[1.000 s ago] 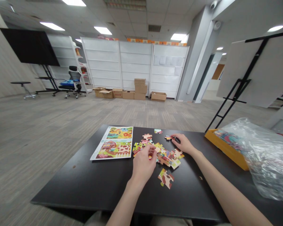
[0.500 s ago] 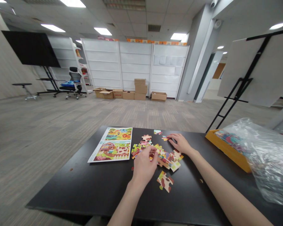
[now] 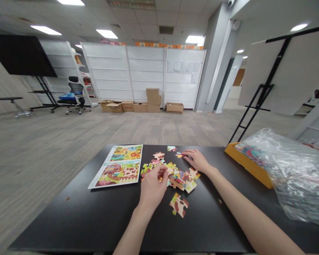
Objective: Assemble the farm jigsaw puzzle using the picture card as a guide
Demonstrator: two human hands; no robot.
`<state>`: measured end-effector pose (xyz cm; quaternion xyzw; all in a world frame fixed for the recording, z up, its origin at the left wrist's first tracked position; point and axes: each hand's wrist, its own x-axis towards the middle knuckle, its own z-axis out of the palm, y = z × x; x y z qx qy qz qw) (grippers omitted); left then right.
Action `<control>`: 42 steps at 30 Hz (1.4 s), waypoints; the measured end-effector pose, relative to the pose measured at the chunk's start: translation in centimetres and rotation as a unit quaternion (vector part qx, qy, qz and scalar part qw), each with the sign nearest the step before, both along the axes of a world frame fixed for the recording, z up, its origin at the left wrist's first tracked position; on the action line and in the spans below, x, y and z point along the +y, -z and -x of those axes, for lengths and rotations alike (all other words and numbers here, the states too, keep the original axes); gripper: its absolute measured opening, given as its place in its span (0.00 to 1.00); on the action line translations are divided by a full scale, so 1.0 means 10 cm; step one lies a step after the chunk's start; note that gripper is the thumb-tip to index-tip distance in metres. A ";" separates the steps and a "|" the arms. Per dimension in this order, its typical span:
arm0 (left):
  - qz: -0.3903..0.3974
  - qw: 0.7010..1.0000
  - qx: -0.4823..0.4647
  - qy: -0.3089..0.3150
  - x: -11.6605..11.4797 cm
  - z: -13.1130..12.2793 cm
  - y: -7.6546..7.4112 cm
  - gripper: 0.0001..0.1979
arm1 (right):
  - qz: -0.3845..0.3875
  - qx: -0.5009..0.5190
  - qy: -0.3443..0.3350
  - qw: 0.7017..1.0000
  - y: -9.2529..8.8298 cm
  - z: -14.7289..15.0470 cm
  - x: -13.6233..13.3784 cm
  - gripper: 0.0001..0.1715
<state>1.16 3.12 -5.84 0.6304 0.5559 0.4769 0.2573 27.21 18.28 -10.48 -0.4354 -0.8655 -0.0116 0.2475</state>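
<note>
My left hand (image 3: 154, 186) is over the near left side of a heap of jigsaw puzzle pieces (image 3: 184, 179), thumb and fingers pinched together. A pale puzzle piece (image 3: 170, 171) shows at its fingertips. Beyond the heap, my right hand (image 3: 197, 161) rests low on the table with its fingertips closed on the edge of a small red, white and blue puzzle piece (image 3: 179, 154). Another piece with a red stripe (image 3: 171, 148) lies just past it. Nearer to me is a brown-spotted piece (image 3: 179, 205), apart from the heap.
A picture sheet (image 3: 119, 166) with two colourful scenes lies left of the heap on the black table (image 3: 95, 219). To the right stand a yellow box (image 3: 250, 165) of pieces and a crumpled clear plastic bag (image 3: 297, 180). A small brown scrap (image 3: 219, 201) lies by my right forearm.
The whole view has shifted, so the table and things appear further left. A pale piece now shows at my left fingertips. My right hand stays at the same piece.
</note>
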 end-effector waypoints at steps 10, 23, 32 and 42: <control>-0.015 0.999 0.007 -0.030 0.03 0.25 -0.09 0.07 | 0.060 0.129 0.025 0.990 -0.08 -0.07 -0.04 0.21; -0.003 0.981 0.168 -0.096 -0.04 0.40 -0.17 0.08 | 0.313 0.059 0.024 0.948 -0.52 -0.20 -0.33 0.24; -0.041 0.939 0.338 0.046 -0.10 0.15 -0.06 0.12 | 0.353 0.075 -0.008 0.933 -0.55 -0.16 -0.38 0.27; -0.035 0.908 0.414 0.053 -0.09 0.12 0.05 0.17 | 0.274 0.156 -0.012 0.949 -0.48 -0.10 -0.35 0.27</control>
